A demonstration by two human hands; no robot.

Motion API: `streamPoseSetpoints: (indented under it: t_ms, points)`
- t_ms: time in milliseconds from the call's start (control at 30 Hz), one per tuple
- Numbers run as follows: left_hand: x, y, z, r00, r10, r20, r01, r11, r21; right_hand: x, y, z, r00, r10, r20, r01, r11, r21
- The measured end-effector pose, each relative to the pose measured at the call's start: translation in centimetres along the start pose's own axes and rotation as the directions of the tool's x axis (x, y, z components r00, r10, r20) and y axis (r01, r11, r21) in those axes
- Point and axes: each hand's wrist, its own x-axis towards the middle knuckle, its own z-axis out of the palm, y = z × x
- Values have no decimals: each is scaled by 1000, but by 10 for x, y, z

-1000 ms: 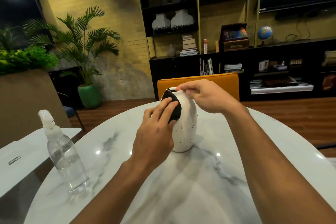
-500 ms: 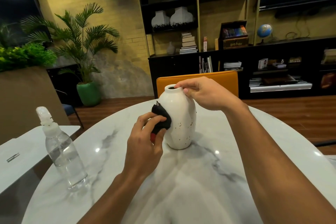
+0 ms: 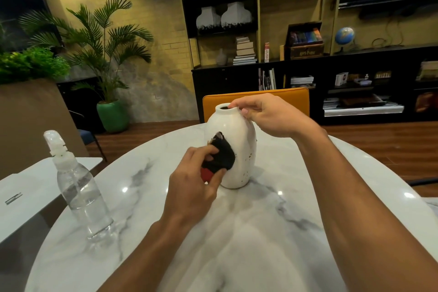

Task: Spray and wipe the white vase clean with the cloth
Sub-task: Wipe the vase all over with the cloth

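Wiping lower now, cloth (image 3: 221, 157) (black) on vase (image 3: 233, 130)

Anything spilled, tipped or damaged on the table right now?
Nothing stands out. The white vase stands upright, right hand at its rim, left hand pressing the dark cloth against its side. The spray bottle stands upright, apart.

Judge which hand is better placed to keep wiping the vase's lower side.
Left. The left hand already presses the cloth against the lower side of the white vase. The right hand grips the vase's neck, steadying it upright on the table.
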Motion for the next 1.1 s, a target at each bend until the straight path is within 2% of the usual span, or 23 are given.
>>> streamPoseSetpoints:
  t_ms: [100, 200, 367, 700, 800, 933, 1100]
  points:
    - [-4, -2, 1, 993, -73, 91, 70, 997, 33, 0, -1, 0, 1000, 3, 2, -3, 1000, 9]
    - [-11, -4, 2, 983, -73, 171, 59, 994, 87, -1, -2, 1, 1000, 5, 1, -5, 1000, 13]
    - [-6, -5, 0, 993, 38, 112, -55, 987, 152, -3, -4, -1, 1000, 7, 3, -7, 1000, 12]
    - [-14, -12, 21, 958, 135, 253, -213, 926, 311, -4, -7, -1, 1000, -2, 15, 2, 1000, 13]
    - [-13, -10, 20, 954, 189, 234, -254, 922, 291, -4, -6, -2, 1000, 3, 17, -3, 1000, 19]
    - [-10, -8, 18, 959, 217, 181, -256, 938, 235, -4, -5, -3, 1000, 9, 21, -9, 1000, 29]
    - [-14, -12, 24, 949, 183, 258, -254, 928, 273, -2, -6, -2, 1000, 11, 26, -12, 1000, 23]
